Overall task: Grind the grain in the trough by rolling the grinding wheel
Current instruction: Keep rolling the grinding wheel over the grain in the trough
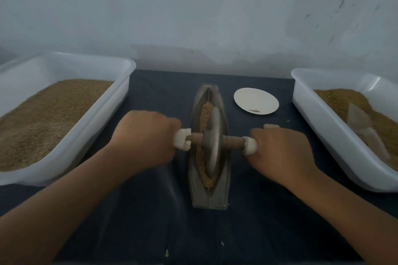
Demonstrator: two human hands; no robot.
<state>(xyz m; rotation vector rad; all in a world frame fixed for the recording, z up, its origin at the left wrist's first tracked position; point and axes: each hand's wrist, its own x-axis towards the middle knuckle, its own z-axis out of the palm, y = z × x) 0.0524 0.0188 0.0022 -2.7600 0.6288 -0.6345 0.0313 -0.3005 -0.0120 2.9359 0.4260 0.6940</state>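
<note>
A grey boat-shaped trough (224, 196) lies lengthwise on the dark table, with tan grain (205, 112) along its groove. The grey grinding wheel (213, 140) stands on edge in the groove, near the middle. A wooden axle (233, 142) runs through it to both sides. My left hand (144, 135) grips the left end of the axle. My right hand (280, 153) grips the right end. White wrapping covers the fingertips of both hands next to the wheel.
A white tub (120, 101) full of tan grain stands at the left. Another white tub (305, 103) with grain and a clear bag stands at the right. A white paper plate (256, 101) lies right of the trough's far end. A pale wall rises behind the table.
</note>
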